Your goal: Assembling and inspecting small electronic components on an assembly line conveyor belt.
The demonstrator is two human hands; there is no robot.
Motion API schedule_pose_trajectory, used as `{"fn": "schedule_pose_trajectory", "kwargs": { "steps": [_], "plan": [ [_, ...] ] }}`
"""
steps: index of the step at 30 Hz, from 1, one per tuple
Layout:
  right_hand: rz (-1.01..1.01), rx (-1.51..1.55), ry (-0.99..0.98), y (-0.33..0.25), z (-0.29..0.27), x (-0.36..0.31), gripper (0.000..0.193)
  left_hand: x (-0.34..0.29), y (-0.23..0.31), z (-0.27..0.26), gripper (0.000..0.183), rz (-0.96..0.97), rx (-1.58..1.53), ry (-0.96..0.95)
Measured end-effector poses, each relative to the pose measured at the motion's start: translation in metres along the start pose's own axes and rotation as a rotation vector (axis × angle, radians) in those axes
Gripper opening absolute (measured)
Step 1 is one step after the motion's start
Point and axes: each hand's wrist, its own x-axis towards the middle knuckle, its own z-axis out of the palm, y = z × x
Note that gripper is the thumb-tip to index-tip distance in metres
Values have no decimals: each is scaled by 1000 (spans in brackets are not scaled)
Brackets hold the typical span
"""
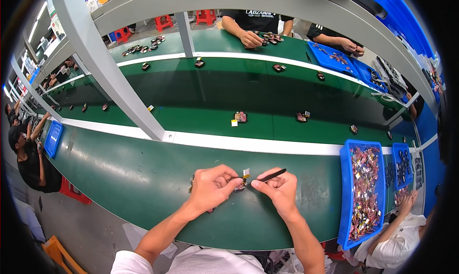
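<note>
Above the green bench, my left hand is closed in a pinch at the edge of a small electronic assembly with dark and pinkish parts. A small silver-white flat piece with a yellow end stands up from it. My right hand grips black tweezers, their tip pointing down-left to the assembly. My fingers hide part of the assembly, so the exact contact of the tips cannot be made out. More small parts show partly from behind my left hand and wrist.
At my right stands a blue tray heaped with small wired parts; a smaller blue bin sits beyond it. A green conveyor carries spaced assemblies past a grey post. Co-workers sit across, left and right, one in a white sleeve.
</note>
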Motion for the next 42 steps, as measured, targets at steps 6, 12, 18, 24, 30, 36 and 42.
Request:
{"fn": "schedule_pose_trajectory", "kwargs": {
  "steps": [6,12,18,24,30,36,42],
  "plan": [
    [24,-10,-89,-3,-3,-1,13,14,9,-22,11,-89,-20,-242],
    [30,-23,-80,-2,-1,-2,14,12,9,-22,11,-124,-32,-257],
    [20,-34,-72,-1,-1,-2,14,12,11,-20,10,-95,-5,-245],
    [68,-28,-83,-6,-1,-3,13,11,7,-20,9,-11,45,-256],
    [116,-34,-96,-12,2,-2,13,13,0,-23,12,216,135,-265],
    [136,16,-127,-10,-3,-1,12,17,0,-31,13,-143,-116,-368],
    [198,253,-86,-16,-5,-3,16,18,-2,-32,24,-299,-396,-487]
  ]
}}
